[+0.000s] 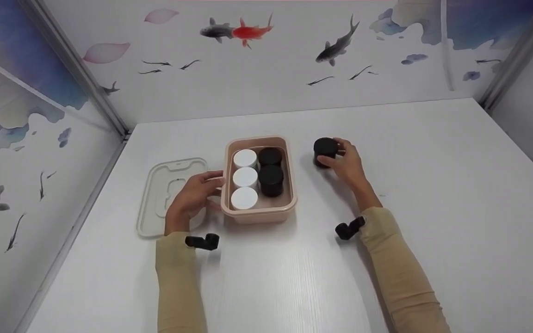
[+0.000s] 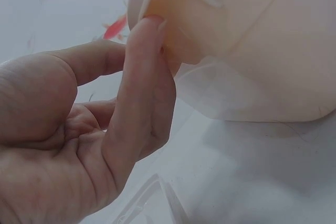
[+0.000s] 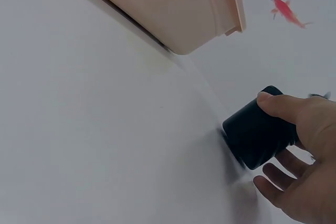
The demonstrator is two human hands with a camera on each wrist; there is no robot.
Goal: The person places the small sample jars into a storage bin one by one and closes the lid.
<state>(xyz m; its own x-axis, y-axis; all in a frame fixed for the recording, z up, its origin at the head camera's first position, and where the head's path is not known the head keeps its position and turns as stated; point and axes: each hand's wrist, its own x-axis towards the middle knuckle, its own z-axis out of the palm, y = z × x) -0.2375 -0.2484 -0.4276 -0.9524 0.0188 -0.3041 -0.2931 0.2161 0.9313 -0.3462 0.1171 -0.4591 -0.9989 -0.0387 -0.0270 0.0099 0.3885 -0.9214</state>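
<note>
Storage bin [image 1: 263, 218]: peach-pink plastic, rectangular, rounded corners, rolled rim; standing upright on the white table [image 1: 289, 282]. Items relative to it follow, from left to right.

Left of the bin, a pale lid [image 1: 154, 194] lies flat, partly covered by the left hand [image 1: 193, 194]. That hand grips the bin's left rim, fingers bent. Inside the bin's left half, three white jars [image 1: 245, 177] stand in a row, their tops flat and round. Inside its right half stand two black jars [image 1: 271, 180], the nearer one showing a matte cap and dark side.

Right of the bin and apart from it, the right hand [image 1: 351, 163] grasps a third black cylinder [image 1: 325, 147] between thumb and fingers. Whether its base touches the table cannot be told.

Only the head view shows the bin's contents. The left wrist view adds the outer left wall and a digit's tip at the rim. The right wrist view adds the cylinder's plain, smooth side, with the thumb laid near one end.
</note>
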